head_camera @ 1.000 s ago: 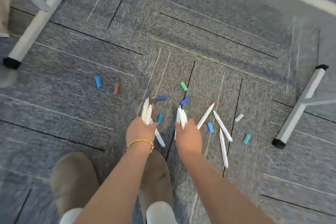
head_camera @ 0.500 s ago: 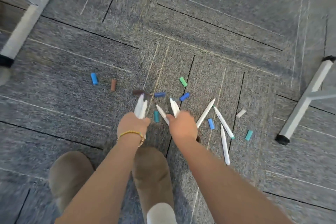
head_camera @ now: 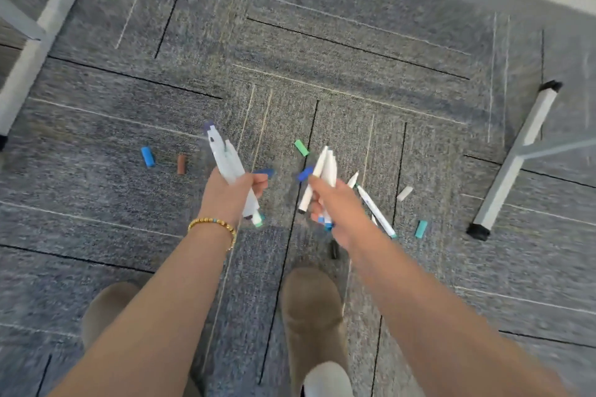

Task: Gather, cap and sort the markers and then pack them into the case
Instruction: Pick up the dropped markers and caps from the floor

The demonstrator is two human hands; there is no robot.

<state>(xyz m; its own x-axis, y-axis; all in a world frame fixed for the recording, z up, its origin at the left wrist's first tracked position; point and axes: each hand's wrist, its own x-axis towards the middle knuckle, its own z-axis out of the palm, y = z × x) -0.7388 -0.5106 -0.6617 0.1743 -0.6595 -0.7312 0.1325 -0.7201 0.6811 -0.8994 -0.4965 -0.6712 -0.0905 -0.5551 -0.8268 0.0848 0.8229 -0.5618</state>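
Observation:
My left hand [head_camera: 230,192] grips a bundle of white markers [head_camera: 225,161] that point up and away. My right hand [head_camera: 338,206] grips another bunch of white markers [head_camera: 324,171]. On the carpet lie loose caps: a blue cap [head_camera: 148,157], a brown cap [head_camera: 181,164], a green cap [head_camera: 301,147], a dark blue cap [head_camera: 304,173], a white cap [head_camera: 404,193], a teal cap [head_camera: 421,229] and a black cap [head_camera: 333,250]. A white marker [head_camera: 375,211] lies on the floor just right of my right hand. No case is in view.
Grey patterned carpet [head_camera: 354,74] covers the floor. A white table leg [head_camera: 512,164] with a black foot stands at the right, another white leg [head_camera: 35,42] at the far left. My two tan shoes [head_camera: 311,309] are at the bottom.
Both hands have lifted off the carpet with their marker bundles, and the right hand has picked up one more marker. The view has shifted slightly.

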